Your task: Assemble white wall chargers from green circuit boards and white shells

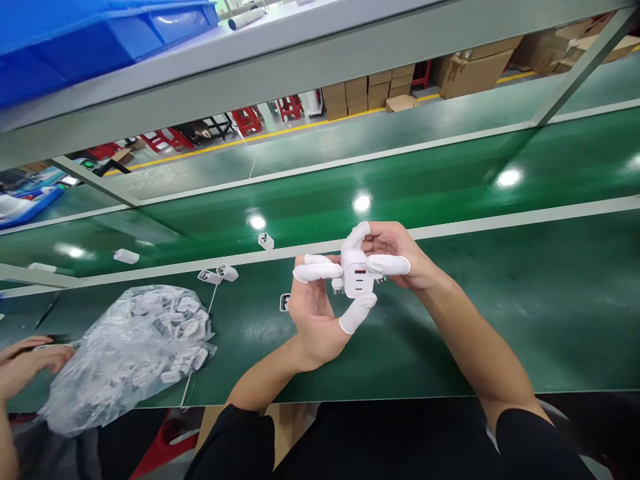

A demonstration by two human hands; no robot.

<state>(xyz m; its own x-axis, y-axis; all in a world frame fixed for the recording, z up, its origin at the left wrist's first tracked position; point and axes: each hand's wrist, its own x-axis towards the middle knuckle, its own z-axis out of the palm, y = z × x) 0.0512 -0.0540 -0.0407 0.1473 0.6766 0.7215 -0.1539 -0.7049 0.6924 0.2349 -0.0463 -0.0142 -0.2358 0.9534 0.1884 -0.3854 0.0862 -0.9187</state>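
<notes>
Hands of a co-worker (35,365) are at the far left, next to a big clear plastic bag (125,353) full of small white plastic parts; I cannot tell what they grip. Behind the bag, one white block (127,256) lies on a shiny green strip (200,233) that looks like a belt. Just right of the bag's top, two white chargers (219,274) lie close together on the green bench (255,333), near its pale edge. Farther right, one more white block (266,241) sits on the green strip, and below it another white piece (285,302) peeks out beside the person's left hand (313,307). Next comes the white wall charger (358,281), held up over the bench between both hands, with its three slots facing the person. The left hand grips it with a covered finger at its side and a covered thumb at its low edge. The right hand (397,250) grips it from the other side, with white covers on its fingers too. Shiny metal prongs (381,280) poke out on both sides; I cannot tell which part they belong to. It looks like the step now is holding the charger to look at or work on its slot side. The next move seems to need a soft, steady grip that leaves the slots easy to see.
</notes>
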